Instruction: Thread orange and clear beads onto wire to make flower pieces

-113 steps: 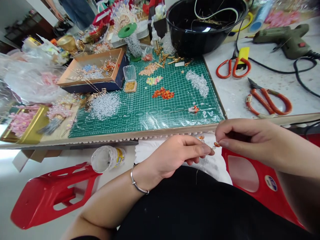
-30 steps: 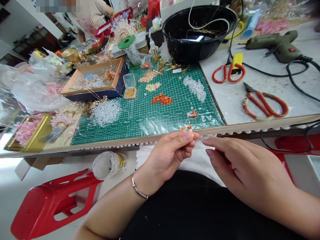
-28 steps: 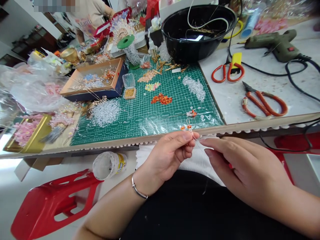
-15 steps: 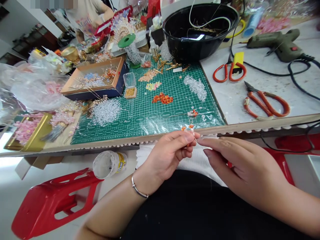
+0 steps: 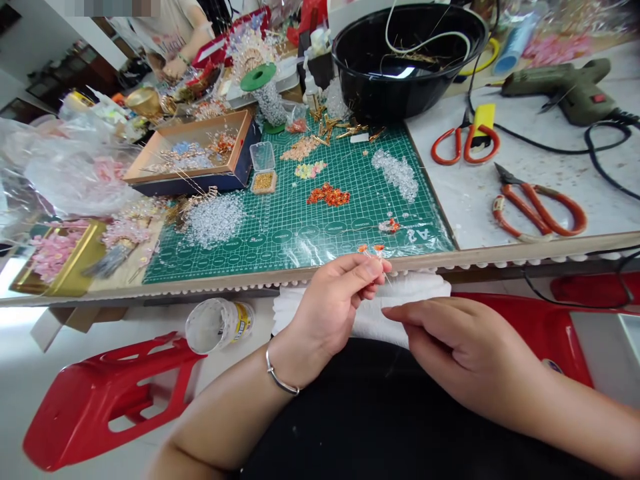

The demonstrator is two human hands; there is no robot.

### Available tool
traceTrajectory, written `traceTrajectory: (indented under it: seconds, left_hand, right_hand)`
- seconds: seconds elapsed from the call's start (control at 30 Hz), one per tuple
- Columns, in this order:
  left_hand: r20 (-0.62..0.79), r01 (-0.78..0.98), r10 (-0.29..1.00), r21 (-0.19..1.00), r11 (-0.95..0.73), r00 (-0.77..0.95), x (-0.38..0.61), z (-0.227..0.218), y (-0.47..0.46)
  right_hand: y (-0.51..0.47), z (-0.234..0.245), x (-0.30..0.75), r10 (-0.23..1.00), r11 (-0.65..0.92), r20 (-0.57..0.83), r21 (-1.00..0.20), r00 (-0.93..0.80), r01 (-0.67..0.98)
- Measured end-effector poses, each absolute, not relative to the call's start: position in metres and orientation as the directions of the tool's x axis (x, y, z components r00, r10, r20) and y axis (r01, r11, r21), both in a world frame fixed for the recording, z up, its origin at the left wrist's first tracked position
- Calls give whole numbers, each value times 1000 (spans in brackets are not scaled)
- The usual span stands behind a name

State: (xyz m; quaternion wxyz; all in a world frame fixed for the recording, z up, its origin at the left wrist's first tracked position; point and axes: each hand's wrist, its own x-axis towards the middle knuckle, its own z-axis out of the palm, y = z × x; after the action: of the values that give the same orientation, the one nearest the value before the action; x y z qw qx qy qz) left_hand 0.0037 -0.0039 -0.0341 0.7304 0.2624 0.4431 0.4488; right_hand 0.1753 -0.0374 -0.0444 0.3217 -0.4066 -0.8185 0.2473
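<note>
My left hand (image 5: 335,303) pinches a small beaded piece (image 5: 373,251) of orange and clear beads on thin wire, held just below the table's front edge. My right hand (image 5: 460,347) is lower and to the right, over my lap, with thumb and forefinger pinched together; a fine wire may run between the hands, but I cannot tell. On the green cutting mat (image 5: 280,227) lie an orange bead pile (image 5: 329,195), two heaps of clear beads (image 5: 213,217), and a small beaded piece (image 5: 389,226).
Two red-handled scissors (image 5: 465,140) (image 5: 540,207) and a green glue gun (image 5: 570,87) with cord lie right. A black bowl (image 5: 407,60) stands behind the mat, a wooden tray (image 5: 193,150) left. Red stools (image 5: 100,400) and an open jar (image 5: 217,323) are on the floor. Another person works far left.
My right hand has drawn down and away from the left, which lifted the beaded piece slightly. Earlier the right hand held an orange bead against the left fingertips.
</note>
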Motion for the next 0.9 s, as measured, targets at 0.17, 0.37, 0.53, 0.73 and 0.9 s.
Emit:
traceTrajectory:
  seconds: [0.17, 0.37, 0.53, 0.73, 0.9]
  left_hand:
    - [-409, -445, 892, 774, 450, 191, 5, -34, -5]
    - [-355, -436, 914, 804, 405, 195, -1, -31, 2]
    - [-372, -412, 897, 797, 441, 240, -10, -27, 10]
    - [-421, -328, 850, 792, 515, 317, -15, -20, 9]
    - [-403, -240, 856, 840, 486, 323, -11, -15, 6]
  right_hand:
    - [-36, -41, 180, 846, 503, 291, -714, -448, 487]
    - [-37, -42, 182, 864, 443, 253, -795, -436, 415]
    - [-46, -37, 202, 757, 635, 374, -615, -536, 467]
    - [-42, -4, 230, 862, 465, 460, -551, -213, 693]
    - [-11, -8, 207, 944, 211, 8, -783, -329, 585]
